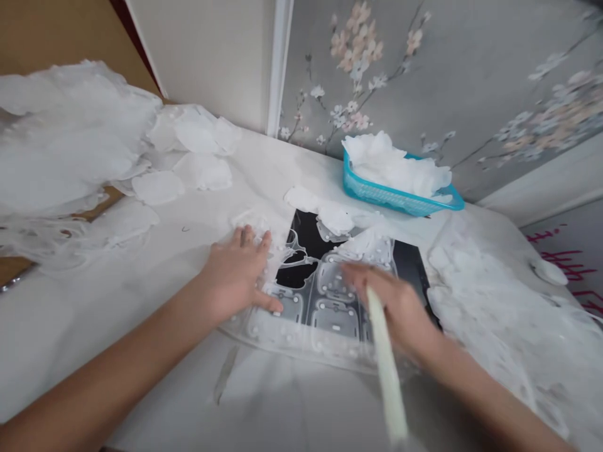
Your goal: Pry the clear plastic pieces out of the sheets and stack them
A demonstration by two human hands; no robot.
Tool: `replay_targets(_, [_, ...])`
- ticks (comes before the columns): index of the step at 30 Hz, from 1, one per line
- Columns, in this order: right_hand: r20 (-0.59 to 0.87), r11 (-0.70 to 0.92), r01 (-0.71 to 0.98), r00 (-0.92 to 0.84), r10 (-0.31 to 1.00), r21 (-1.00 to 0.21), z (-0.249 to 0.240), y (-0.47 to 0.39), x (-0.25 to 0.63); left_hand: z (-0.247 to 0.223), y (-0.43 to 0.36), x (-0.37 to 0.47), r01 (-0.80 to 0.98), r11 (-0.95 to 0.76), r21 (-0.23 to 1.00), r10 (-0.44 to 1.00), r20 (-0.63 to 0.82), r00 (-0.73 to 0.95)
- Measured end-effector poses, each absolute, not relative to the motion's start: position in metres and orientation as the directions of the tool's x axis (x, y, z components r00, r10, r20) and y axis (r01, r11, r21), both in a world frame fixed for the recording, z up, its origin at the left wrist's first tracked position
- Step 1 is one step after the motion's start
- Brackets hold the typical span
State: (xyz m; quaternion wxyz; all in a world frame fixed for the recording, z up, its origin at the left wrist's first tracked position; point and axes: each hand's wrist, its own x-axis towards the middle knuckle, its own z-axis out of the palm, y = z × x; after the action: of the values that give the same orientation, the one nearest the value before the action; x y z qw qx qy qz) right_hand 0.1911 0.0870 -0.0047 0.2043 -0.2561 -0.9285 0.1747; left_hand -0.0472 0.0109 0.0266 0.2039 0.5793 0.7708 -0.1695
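A translucent plastic sheet with moulded rounded-square shapes lies over a black board. My left hand rests on the sheet's left side, fingers spread and pressed flat. My right hand, smeared by motion, is closed around a pale, stick-like handle that points down toward me. Its working end is hidden under the hand, so I cannot tell what kind of tool it is. Loose white translucent pieces lie at the board's far edge, and cut-out gaps show black beneath the sheet.
A blue basket full of white pieces stands against the flowered wall. Heaped white translucent pieces cover the table's far left. Tangled clear plastic scraps lie on the right. Stringy offcuts hang near the left edge.
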Motion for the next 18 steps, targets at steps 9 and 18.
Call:
replay_targets(9, [0.264,0.927,0.251,-0.908,0.325,-0.28,-0.024,0.026,0.226,0.03,0.016,-0.062,0.977,0.213,-0.002,0.965,-0.157,-0.211])
replay_targets(18, [0.249,0.833,0.223,-0.887,0.389,-0.507,-0.017,0.02,0.231,0.001,0.023,-0.045,0.964,-0.168,0.206,0.971,0.201,0.126])
